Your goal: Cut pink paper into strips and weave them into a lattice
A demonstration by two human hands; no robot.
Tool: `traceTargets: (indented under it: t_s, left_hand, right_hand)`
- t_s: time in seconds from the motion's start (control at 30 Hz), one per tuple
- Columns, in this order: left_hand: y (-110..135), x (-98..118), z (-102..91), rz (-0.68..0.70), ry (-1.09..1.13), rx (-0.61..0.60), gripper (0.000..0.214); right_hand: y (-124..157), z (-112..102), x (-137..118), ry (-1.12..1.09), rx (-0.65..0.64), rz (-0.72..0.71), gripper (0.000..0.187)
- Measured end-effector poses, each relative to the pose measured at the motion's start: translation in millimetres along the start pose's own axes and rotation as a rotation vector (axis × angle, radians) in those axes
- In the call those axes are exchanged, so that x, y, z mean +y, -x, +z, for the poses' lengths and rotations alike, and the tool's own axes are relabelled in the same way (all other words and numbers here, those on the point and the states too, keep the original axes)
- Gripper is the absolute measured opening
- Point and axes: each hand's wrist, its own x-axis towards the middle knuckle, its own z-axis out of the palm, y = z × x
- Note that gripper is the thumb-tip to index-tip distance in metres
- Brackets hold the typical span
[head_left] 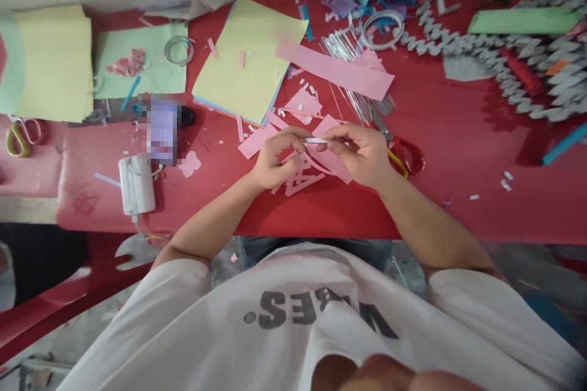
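Observation:
Both my hands meet over the red table (pixel 458 153), pinching a thin pale paper strip (pixel 316 140) between them. My left hand (pixel 275 156) grips the strip's left end with closed fingers. My right hand (pixel 360 153) pinches its right end. Under my hands lie several narrow pink paper strips (pixel 300 182) and pink paper pieces (pixel 337 165). Red-handled scissors (pixel 406 156) lie just right of my right hand.
A yellow paper stack (pixel 247 61), a long pink sheet (pixel 334 70), thin clear sticks (pixel 343 49), a tape ring (pixel 383 29) and folded grey paper chains (pixel 504 49) lie further back. At left are green paper (pixel 142 61), yellow sheets (pixel 50 61), a white power bank (pixel 136 186) and yellow scissors (pixel 18 137).

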Motion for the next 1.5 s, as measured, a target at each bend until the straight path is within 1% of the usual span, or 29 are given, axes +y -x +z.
traceTargets:
  t_s: [0.17,0.23,0.3,0.37,0.47,0.5,0.6,0.67,0.73,0.8,0.83,0.93,0.97,1.0,1.07,1.17,1.23,1.37,1.5]
  left_hand:
    - [0.0,4.3,2.4,-0.011,-0.01,0.028,0.019]
    - [0.2,6.9,3.3,0.0,-0.004,0.047,0.02]
    - [0.8,10.0,3.8,0.026,-0.018,0.074,0.022]
    - [1.6,13.1,3.8,0.075,-0.073,0.1,0.024]
    - [3.4,16.4,3.7,0.157,-0.145,0.129,0.019]
    - [4.1,16.9,3.7,0.17,-0.155,0.13,0.018]
    - [6.0,16.9,4.0,0.137,-0.204,0.112,0.021]
    - [6.6,16.4,4.4,0.127,-0.243,0.104,0.021]
    - [6.0,15.8,5.0,0.185,-0.249,0.117,0.015]
    - [4.3,14.9,6.3,0.253,-0.246,0.127,0.01]
    - [3.1,14.3,7.2,0.296,-0.251,0.131,0.009]
    - [-0.2,12.5,11.1,0.421,-0.3,0.152,0.008]
    - [-0.8,12.2,12.5,0.451,-0.316,0.16,0.009]
    - [-1.1,12.0,13.9,0.464,-0.327,0.164,0.01]
    - [-0.9,12.1,16.3,0.464,-0.337,0.16,0.011]
    - [0.3,12.7,18.3,0.478,-0.335,0.139,0.012]
    - [0.7,12.9,18.6,0.492,-0.335,0.134,0.014]
    - [-0.1,13.2,18.2,0.5,-0.328,0.139,0.016]
    - [-1.2,14.1,17.9,0.514,-0.341,0.154,0.017]
  right_hand:
    - [-1.0,0.5,0.4,-0.016,-0.008,-0.01,0.015]
    - [-1.0,1.2,0.7,-0.029,-0.008,-0.018,0.015]
    - [-0.7,1.8,0.2,-0.01,-0.008,-0.057,0.013]
    - [-0.2,1.9,-1.5,0.11,0.009,-0.138,0.013]
    - [1.2,1.3,-5.4,0.368,0.033,-0.255,0.016]
    - [1.9,1.0,-6.5,0.423,0.036,-0.284,0.016]
    - [5.0,-0.4,-7.2,0.504,0.054,-0.369,0.017]
    - [7.6,-2.3,-5.1,0.592,0.099,-0.408,0.017]
    - [9.7,-4.6,-0.9,0.703,0.167,-0.381,0.018]
    - [10.7,-6.6,5.2,0.738,0.193,-0.365,0.022]
    - [10.6,-7.0,8.5,0.72,0.192,-0.394,0.024]
    - [9.5,-6.1,16.1,0.652,0.145,-0.556,0.032]
    - [9.2,-5.2,17.0,0.652,0.136,-0.579,0.033]
    - [9.2,-4.4,16.9,0.661,0.136,-0.578,0.033]
    - [10.0,-3.0,14.4,0.679,0.123,-0.526,0.032]
    - [11.8,-2.6,9.5,0.643,0.124,-0.484,0.034]
    - [12.7,-2.7,8.3,0.605,0.125,-0.467,0.031]
    - [12.8,-2.6,10.5,0.6,0.105,-0.381,0.024]
    - [12.2,-2.8,11.8,0.583,0.111,-0.398,0.024]
